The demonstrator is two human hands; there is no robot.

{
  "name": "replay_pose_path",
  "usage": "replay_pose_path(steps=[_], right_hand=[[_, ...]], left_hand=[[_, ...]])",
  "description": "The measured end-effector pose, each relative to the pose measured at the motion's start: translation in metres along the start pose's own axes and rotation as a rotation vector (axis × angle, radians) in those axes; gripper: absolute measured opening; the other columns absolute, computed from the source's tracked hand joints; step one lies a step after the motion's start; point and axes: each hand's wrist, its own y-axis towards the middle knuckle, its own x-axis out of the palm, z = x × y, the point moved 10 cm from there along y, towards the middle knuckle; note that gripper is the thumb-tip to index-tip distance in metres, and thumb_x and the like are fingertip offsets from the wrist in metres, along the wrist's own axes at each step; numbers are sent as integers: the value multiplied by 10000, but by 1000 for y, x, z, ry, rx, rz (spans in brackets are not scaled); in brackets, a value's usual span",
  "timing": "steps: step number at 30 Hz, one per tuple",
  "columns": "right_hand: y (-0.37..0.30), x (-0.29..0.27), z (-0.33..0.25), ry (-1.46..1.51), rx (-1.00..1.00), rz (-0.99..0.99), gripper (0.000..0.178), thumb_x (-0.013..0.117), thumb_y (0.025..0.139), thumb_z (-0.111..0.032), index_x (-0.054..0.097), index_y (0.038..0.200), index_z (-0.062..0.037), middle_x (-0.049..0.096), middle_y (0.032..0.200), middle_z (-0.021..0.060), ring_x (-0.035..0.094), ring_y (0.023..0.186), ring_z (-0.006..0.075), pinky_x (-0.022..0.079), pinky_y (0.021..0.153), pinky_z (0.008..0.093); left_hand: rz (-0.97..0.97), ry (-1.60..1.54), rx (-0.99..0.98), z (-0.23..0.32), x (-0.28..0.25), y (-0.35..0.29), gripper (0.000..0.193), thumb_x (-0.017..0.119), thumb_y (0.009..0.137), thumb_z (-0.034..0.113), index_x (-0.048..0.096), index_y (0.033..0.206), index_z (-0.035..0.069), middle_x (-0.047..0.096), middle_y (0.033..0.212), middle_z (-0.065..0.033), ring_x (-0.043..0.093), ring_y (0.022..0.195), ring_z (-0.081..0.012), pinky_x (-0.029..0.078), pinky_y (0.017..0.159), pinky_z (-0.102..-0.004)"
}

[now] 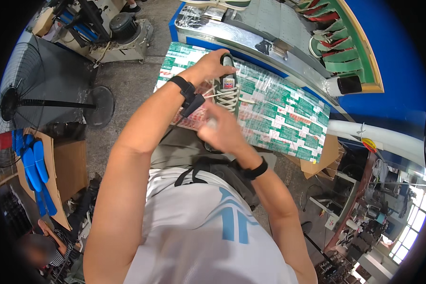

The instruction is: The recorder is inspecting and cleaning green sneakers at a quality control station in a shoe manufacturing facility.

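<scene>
A dark green sneaker (233, 106) with pale laces lies on the taped green-and-white board, a small label on its tongue. At its far end, my left hand (212, 67) curls round the collar, the thumb lying near the top of the tongue. My right hand (222, 128) is just beside the near part of the sneaker, smeared by motion, so its fingers cannot be read. One pale lace (212, 95) stretches left from the eyelets; another loose end (247, 100) sticks out to the right. Whether the right hand holds a lace cannot be made out.
The board (284, 113) stands against a metal-topped conveyor (265, 33). Beyond, a green rack (348, 59) holds shoe uppers. A standing fan (14, 104) and blue shoe-shaped pieces (33, 163) by cardboard are at left. Another person (52, 244) is at lower left. A white pipe (378, 135) runs right.
</scene>
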Motion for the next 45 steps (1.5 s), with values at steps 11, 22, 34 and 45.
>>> replay_pose_path(steps=[11, 22, 34, 45], right_hand=[[-10, -74, 37, -361, 22, 260, 791, 804, 838, -272, 570, 1504, 87, 701, 1082, 213, 715, 970, 402, 587, 854, 487], [-79, -72, 0, -453, 27, -56, 895, 855, 834, -278, 506, 1578, 76, 670, 1071, 239, 671, 933, 427, 557, 825, 506], [-121, -68, 4, -260, 105, -25, 925, 853, 795, -177, 489, 1604, 83, 687, 1116, 226, 701, 1011, 377, 581, 890, 428], [-28, -44, 25, -314, -78, 160, 804, 843, 810, -223, 572, 1499, 90, 671, 1008, 199, 686, 937, 384, 569, 816, 450]], left_hand=[[100, 66, -161, -9, 23, 2, 1205, 928, 814, 497, 283, 1641, -96, 666, 1366, -366, 712, 1246, -418, 585, 1034, -445], [112, 187, -153, -7, 29, 11, 1009, 832, 882, 396, 263, 1543, -113, 453, 1483, -449, 518, 1383, -620, 474, 1171, -595], [150, 101, -22, -12, 25, 9, 947, 841, 828, 350, 397, 1583, -11, 550, 1485, -373, 592, 1349, -561, 519, 1139, -557], [191, 5, 71, -2, 17, -5, 896, 820, 830, 427, 491, 1569, 43, 627, 1465, -296, 637, 1329, -498, 535, 1102, -518]])
